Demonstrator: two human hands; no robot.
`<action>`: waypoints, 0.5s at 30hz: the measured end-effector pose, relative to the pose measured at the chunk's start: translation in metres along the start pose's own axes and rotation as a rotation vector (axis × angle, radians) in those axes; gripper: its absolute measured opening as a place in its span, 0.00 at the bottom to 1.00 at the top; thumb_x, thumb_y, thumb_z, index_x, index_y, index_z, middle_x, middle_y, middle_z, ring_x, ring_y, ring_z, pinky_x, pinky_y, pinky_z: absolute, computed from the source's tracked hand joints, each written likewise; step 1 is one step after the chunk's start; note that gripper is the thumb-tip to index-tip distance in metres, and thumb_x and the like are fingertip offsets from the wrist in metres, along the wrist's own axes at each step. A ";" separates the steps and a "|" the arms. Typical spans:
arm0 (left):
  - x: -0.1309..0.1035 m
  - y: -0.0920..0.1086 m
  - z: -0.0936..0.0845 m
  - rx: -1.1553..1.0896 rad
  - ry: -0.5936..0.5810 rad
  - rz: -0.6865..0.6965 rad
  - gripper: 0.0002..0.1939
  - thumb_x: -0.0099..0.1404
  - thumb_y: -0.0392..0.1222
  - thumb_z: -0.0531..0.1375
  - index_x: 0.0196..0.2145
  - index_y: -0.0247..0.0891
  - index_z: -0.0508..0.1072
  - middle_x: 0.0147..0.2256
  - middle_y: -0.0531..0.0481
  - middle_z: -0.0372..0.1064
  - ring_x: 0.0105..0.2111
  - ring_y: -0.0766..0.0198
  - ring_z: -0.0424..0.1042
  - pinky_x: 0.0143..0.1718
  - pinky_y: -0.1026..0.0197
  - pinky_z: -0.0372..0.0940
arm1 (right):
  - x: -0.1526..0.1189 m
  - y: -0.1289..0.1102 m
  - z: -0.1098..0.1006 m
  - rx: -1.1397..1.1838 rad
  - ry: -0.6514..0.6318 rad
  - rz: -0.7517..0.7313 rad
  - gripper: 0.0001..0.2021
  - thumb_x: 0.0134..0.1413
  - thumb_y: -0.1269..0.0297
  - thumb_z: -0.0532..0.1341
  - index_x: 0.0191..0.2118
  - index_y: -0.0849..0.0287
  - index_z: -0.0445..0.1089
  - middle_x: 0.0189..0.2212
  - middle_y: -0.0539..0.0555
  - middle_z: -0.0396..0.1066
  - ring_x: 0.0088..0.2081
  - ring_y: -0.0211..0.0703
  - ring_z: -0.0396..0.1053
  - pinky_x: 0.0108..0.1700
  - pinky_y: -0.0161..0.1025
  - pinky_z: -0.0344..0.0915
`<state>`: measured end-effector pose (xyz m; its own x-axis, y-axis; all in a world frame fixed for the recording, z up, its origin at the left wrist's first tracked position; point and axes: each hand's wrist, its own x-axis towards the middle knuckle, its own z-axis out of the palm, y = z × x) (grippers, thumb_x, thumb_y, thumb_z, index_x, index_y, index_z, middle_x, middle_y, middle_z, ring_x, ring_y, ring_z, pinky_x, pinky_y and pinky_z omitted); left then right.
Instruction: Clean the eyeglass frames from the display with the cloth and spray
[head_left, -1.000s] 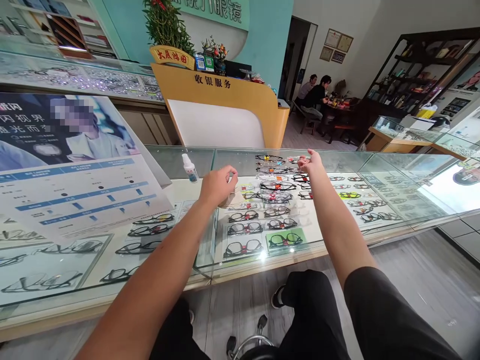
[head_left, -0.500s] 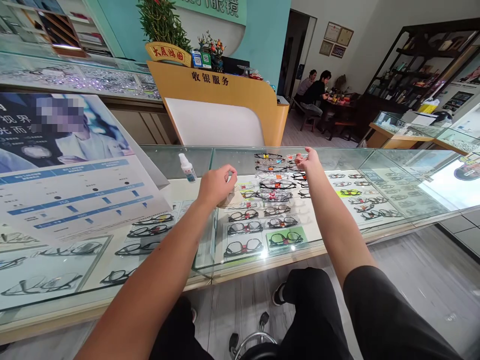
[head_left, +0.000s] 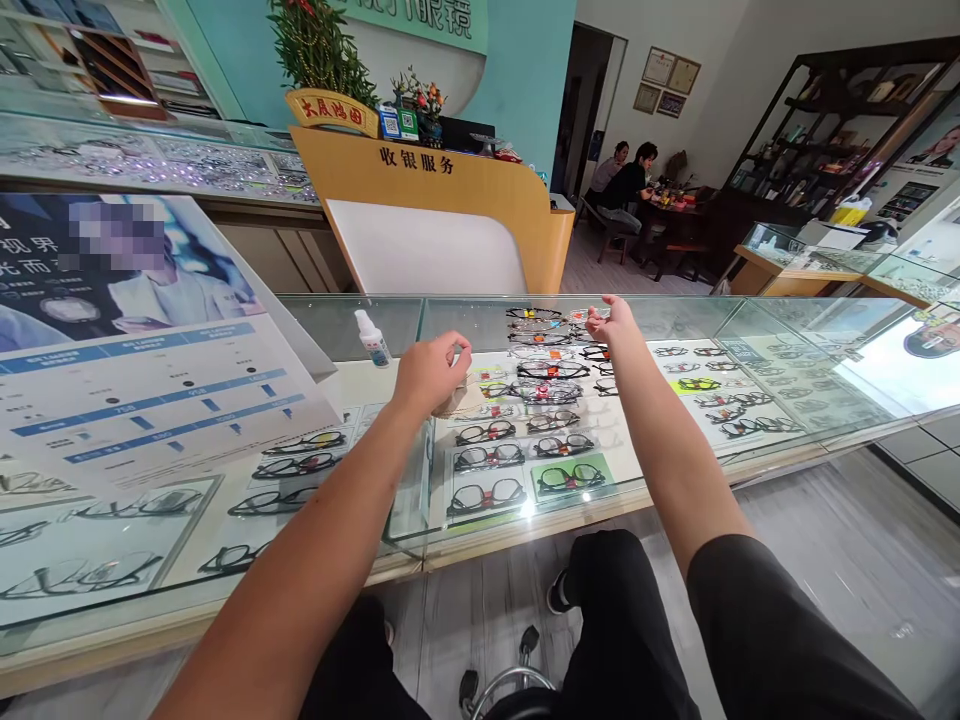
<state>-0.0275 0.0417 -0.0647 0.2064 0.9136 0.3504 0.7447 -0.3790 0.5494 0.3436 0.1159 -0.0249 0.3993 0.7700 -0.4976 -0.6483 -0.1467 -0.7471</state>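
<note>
My left hand (head_left: 433,372) is over the glass display counter (head_left: 360,385), its fingers curled in toward the thumb with nothing seen in them. Left of it, a small white spray bottle (head_left: 373,340) stands upright on the glass. My right hand (head_left: 613,320) hovers near the far edge of the counter, turned palm up, fingers loosely bent and apart, holding nothing visible. Rows of eyeglasses (head_left: 555,369) with small coloured tags lie under the glass between my forearms. Nearest to me, one pair of black-framed glasses (head_left: 571,477) lies on a green card.
A large folded advertising card (head_left: 150,400) stands on the counter at left. Beyond is a wooden cashier desk (head_left: 427,180) with plants and a monitor. Two people (head_left: 626,185) sit at a table at the back right. A stool base (head_left: 510,685) is below me.
The view has shifted very slightly. Both hands keep nearly the same place and pose; the right hand's fingers look slightly more relaxed. The bottle and the eyeglasses stay where they were.
</note>
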 end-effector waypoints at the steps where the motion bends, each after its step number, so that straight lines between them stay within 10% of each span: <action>1: 0.000 0.000 0.000 0.004 0.002 -0.002 0.12 0.73 0.49 0.56 0.41 0.44 0.78 0.22 0.54 0.61 0.25 0.58 0.63 0.32 0.55 0.52 | 0.001 -0.004 0.001 -0.021 0.010 -0.013 0.09 0.68 0.62 0.61 0.41 0.50 0.57 0.29 0.48 0.66 0.20 0.33 0.50 0.17 0.27 0.49; 15: 0.000 0.002 -0.004 0.076 0.008 -0.017 0.13 0.74 0.49 0.56 0.42 0.44 0.79 0.24 0.52 0.64 0.26 0.58 0.63 0.32 0.55 0.51 | 0.049 -0.051 0.020 -0.170 0.140 -0.231 0.05 0.72 0.59 0.59 0.44 0.52 0.65 0.26 0.42 0.70 0.27 0.36 0.68 0.54 0.55 0.78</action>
<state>-0.0283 0.0400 -0.0605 0.1884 0.9187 0.3472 0.7940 -0.3505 0.4966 0.3835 0.1733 -0.0022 0.6165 0.7036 -0.3534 -0.4171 -0.0888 -0.9045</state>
